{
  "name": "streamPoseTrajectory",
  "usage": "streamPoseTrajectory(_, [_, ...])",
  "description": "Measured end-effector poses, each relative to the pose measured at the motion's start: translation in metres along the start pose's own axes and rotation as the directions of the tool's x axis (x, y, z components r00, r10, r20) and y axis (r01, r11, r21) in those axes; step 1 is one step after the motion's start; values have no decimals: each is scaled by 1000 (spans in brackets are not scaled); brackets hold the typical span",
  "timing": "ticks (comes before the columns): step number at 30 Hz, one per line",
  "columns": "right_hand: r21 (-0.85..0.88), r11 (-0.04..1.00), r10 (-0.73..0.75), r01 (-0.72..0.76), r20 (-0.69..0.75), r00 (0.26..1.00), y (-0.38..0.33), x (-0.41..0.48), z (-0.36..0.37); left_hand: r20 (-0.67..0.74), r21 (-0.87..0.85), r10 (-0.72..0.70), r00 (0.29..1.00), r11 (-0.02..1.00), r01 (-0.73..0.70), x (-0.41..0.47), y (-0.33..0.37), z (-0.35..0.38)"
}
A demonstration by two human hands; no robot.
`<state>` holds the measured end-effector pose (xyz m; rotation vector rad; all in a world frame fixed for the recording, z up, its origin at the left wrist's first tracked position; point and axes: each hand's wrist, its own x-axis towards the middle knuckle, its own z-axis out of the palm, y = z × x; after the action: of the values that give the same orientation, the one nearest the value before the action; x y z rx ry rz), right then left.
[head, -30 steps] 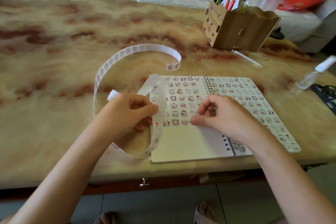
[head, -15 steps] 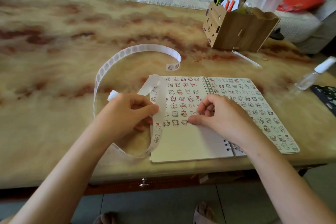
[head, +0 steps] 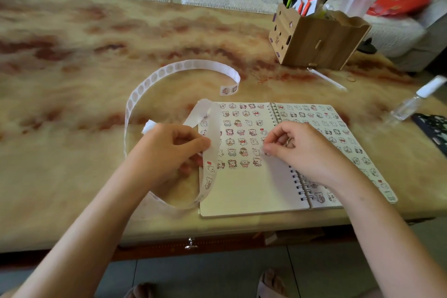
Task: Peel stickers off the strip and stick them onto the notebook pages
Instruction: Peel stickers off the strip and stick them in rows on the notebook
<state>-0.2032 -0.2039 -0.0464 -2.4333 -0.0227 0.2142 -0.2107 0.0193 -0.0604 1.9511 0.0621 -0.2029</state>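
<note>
Right hand (head: 304, 150) shifted toward notebook (head: 242, 191) spiral, fingers curled, contents unclear. Placement looks done. Left hand (head: 169, 150) pinches strip (head: 210, 169).

Shifted right grip (head: 307, 150) a little toward the tabletop's far edge, off the bottom sticker row on the left page of the notebook (head: 242, 191). Curled fingers (head: 278, 139) in tighter; index tip no longer pressed flat, now against thumb tip, anything pinched too small to tell. Uncovered fourth sticker (head: 257, 161) at the row's right end, earlier hidden under the fingertip.
</note>
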Motion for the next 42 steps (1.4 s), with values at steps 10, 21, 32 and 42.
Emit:
streamPoseTrajectory(10, [572, 800, -201, 181, -29, 979, -31, -12, 15, -195, -304, 189, 962, 921, -243, -7, 18, 16])
streamPoseTrajectory(21, [652, 720, -212, 238, -119, 970, -36, -12, 21, -218, -360, 197, 956, 894, -266, -7, 21, 19])
streamPoseTrajectory(32, [557, 754, -287, 348, -197, 938, -33, -11, 24, -50, -345, 149, 988, 925, -157, -8, 18, 15])
streamPoseTrajectory(42, [454, 797, -321, 397, -238, 917, -32, -11, 24, -50, -322, 164, 985, 931, -172, -9, 20, 17])
